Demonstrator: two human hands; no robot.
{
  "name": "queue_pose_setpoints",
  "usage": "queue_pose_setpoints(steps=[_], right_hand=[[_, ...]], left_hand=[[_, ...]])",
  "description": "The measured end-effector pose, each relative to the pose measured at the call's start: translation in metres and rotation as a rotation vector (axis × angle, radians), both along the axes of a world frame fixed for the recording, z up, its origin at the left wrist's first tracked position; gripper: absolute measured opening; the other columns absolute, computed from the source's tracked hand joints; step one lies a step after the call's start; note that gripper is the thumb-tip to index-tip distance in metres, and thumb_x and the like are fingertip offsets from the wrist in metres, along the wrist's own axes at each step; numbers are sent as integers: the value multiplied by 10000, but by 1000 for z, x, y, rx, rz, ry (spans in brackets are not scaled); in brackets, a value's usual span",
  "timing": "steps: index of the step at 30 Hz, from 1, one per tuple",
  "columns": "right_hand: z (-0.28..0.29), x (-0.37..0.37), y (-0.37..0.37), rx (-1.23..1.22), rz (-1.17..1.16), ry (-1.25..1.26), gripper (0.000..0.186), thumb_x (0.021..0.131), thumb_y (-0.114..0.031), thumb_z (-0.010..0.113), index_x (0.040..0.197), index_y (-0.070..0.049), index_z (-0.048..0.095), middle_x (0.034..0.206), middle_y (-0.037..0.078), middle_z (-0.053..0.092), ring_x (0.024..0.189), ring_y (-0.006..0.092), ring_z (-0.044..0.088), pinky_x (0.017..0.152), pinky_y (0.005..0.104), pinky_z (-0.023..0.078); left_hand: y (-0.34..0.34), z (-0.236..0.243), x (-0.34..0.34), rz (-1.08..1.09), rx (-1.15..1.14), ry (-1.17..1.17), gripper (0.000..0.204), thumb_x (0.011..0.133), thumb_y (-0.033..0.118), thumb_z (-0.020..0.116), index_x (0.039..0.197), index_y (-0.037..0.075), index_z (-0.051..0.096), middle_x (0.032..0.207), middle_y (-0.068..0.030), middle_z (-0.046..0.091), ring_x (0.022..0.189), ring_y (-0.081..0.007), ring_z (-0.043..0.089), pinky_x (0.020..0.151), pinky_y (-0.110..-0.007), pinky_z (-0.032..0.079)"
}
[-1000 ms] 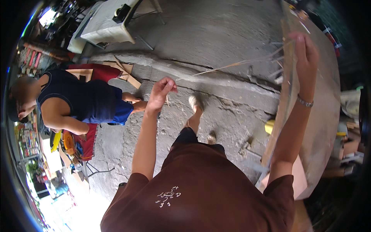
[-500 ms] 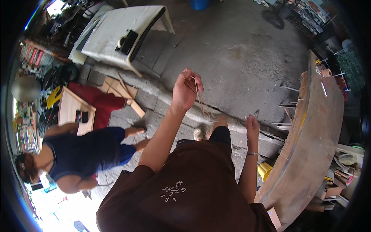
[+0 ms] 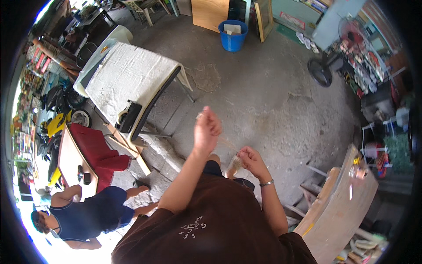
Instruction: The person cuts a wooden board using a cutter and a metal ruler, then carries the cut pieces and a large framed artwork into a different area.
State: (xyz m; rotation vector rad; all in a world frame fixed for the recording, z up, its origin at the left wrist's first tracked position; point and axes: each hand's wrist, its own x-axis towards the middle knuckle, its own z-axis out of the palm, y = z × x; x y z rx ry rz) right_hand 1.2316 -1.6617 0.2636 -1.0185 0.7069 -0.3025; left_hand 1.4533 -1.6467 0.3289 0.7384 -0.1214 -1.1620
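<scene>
My left hand [image 3: 207, 130] is raised in front of me, its fingers curled closed around some thin tan string [image 3: 227, 144]. The strands run down from it toward my right hand [image 3: 253, 163], which pinches their other end lower and to the right. The string is faint and slightly blurred, so its exact kind is hard to make out. Both hands are in mid-air above the concrete floor [image 3: 263, 101].
A cloth-covered table [image 3: 132, 66] with a black tape dispenser [image 3: 128, 116] stands at the left front. Left of me, a person [image 3: 94, 211] is beside a wooden board [image 3: 72, 160] and red cloth [image 3: 96, 149]. A wooden workbench [image 3: 338, 211] is on the right; a blue bucket [image 3: 233, 42] stands ahead.
My right hand has risen from my side and now pinches the string hanging from my left hand. My view has shifted, bringing the blue bucket and fan fully into sight.
</scene>
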Motion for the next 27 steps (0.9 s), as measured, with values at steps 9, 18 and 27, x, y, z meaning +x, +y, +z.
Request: queue_pose_setpoints(steps=[9, 18, 27], right_hand=[[28, 98, -275, -766, 352, 221, 167, 932, -166, 602, 939, 1, 602, 762, 72, 588, 688, 186, 536, 661, 303, 445], [51, 229, -550, -975, 136, 443, 117, 917, -135, 599, 922, -18, 610, 774, 149, 634, 698, 253, 612, 658, 347, 470], [-8, 370, -878, -1353, -33, 525, 56, 897, -54, 566, 897, -15, 606, 886, 192, 654, 853, 385, 626, 741, 459, 498]], left_hand=[[-152, -79, 101, 210, 134, 369, 381, 988, 357, 529, 688, 138, 446, 516, 22, 311, 426, -127, 292, 425, -281, 276], [-352, -160, 246, 86, 680, -22, 729, 871, 604, 618, 1271, 9, 489, 1135, -104, 603, 1058, -228, 575, 906, -383, 448], [-420, -203, 392, 79, 1040, -474, 326, 945, 343, 572, 842, 49, 671, 646, 9, 554, 540, -88, 435, 490, -273, 342]])
